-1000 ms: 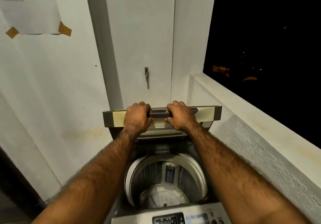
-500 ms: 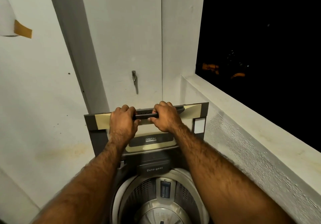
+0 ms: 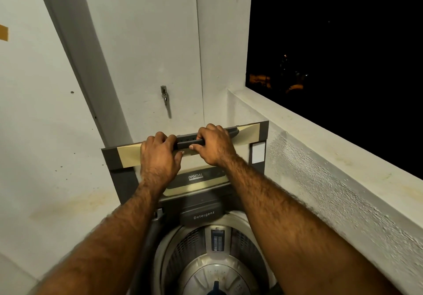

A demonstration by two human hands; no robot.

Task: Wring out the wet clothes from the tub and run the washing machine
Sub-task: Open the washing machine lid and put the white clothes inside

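A top-loading washing machine stands below me, its grey lid (image 3: 121,171) raised almost upright against the wall. My left hand (image 3: 159,157) and my right hand (image 3: 216,144) both grip the dark handle bar (image 3: 186,142) along the lid's top edge. Under the lid sits the detergent drawer (image 3: 203,217), and below it the open steel drum (image 3: 212,265) shows its pulsator at the bottom. No clothes or tub are in view.
White walls close in on the left and behind, with a small metal latch (image 3: 164,95) on the back panel. A rough white parapet ledge (image 3: 332,157) runs along the right, dark night sky beyond it. A taped paper corner (image 3: 3,32) shows at far left.
Both hands have swung the lid further up, from tilted to nearly upright. My view has shifted closer and left, and the control panel has dropped out of sight.
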